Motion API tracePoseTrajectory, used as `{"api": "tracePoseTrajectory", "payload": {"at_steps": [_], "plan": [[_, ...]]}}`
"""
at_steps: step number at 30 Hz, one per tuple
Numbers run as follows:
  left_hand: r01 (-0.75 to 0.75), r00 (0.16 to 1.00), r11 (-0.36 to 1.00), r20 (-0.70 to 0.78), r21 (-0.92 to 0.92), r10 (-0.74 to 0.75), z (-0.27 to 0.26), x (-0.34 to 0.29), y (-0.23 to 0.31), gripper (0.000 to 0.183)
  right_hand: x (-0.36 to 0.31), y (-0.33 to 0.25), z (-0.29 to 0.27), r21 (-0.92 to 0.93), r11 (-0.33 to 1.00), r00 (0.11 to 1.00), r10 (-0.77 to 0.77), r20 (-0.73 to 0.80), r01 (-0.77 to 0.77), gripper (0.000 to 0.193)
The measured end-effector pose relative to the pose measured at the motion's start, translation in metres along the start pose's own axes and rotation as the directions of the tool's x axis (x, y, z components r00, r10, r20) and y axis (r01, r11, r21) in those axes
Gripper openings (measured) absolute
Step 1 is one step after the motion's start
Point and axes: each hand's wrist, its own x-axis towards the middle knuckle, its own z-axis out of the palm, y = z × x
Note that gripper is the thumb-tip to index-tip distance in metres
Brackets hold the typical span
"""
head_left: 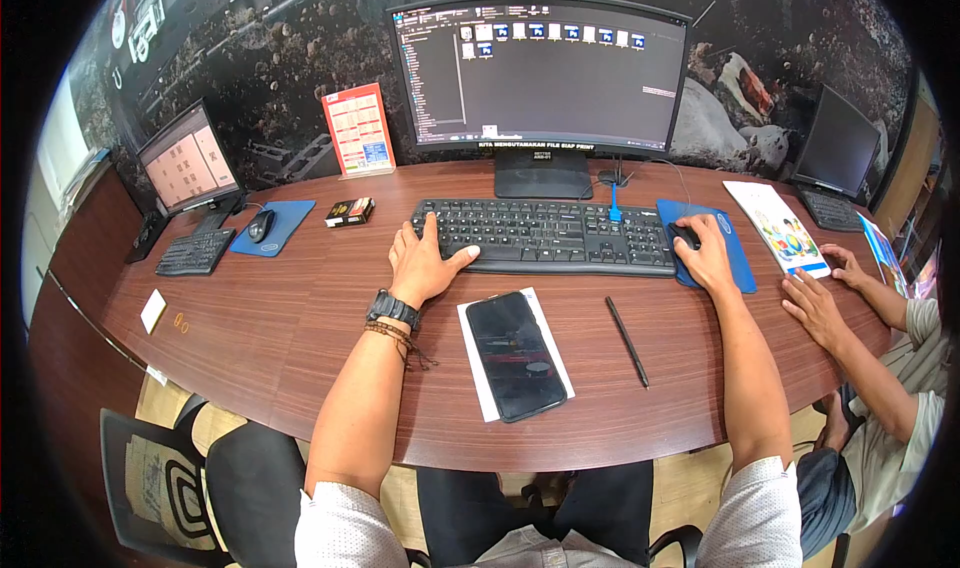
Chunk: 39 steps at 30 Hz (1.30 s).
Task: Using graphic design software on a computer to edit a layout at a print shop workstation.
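My left hand rests at the left end of a black keyboard, its fingers apart on the keys and the thumb by the lower edge. Under my right hand is a black computer mouse, partly hidden by the fingers, on a blue mouse pad. Beyond the keyboard stands a wide curved monitor showing a dark window with rows of file icons. A black smartphone lies on white paper between my forearms. Right of it is a slim black pen.
Another person's hands rest at the right edge, near a white illustrated booklet. At left are a second monitor, keyboard and mouse. A small box and a red calendar stand sit behind my left hand.
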Motion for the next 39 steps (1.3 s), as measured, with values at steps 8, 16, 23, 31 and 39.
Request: {"api": "tracePoseTrajectory", "payload": {"at_steps": [8,16,23,31,39], "plan": [[0.002,1.000,1.000,0.004,0.009,-0.002,0.0011,0.0004,-0.0006,0.103,0.0010,0.0012,0.0022,-0.007,1.000,1.000,-0.012,-0.017,0.012,0.032],[-0.003,1.000,1.000,0.006,0.012,0.003,-0.0012,-0.0007,0.0012,0.103,0.0004,-0.0004,0.0013,-0.004,1.000,1.000,-0.013,-0.017,0.013,0.031],[-0.006,1.000,1.000,-0.005,0.024,0.006,0.0000,-0.0004,0.0005,0.103,-0.0001,0.0005,0.0028,-0.017,1.000,1.000,-0.013,-0.028,0.013,0.034],[0.008,1.000,1.000,0.014,0.020,-0.009,0.0013,0.0007,-0.0018,0.104,0.0011,-0.0002,0.0032,-0.031,0.999,1.000,0.031,-0.005,-0.031,0.035],[0.011,1.000,0.999,0.011,0.034,-0.011,-0.0006,-0.0010,0.0000,0.103,0.0010,0.0002,0.0040,-0.038,0.998,0.999,0.050,0.004,-0.049,0.035]]}}
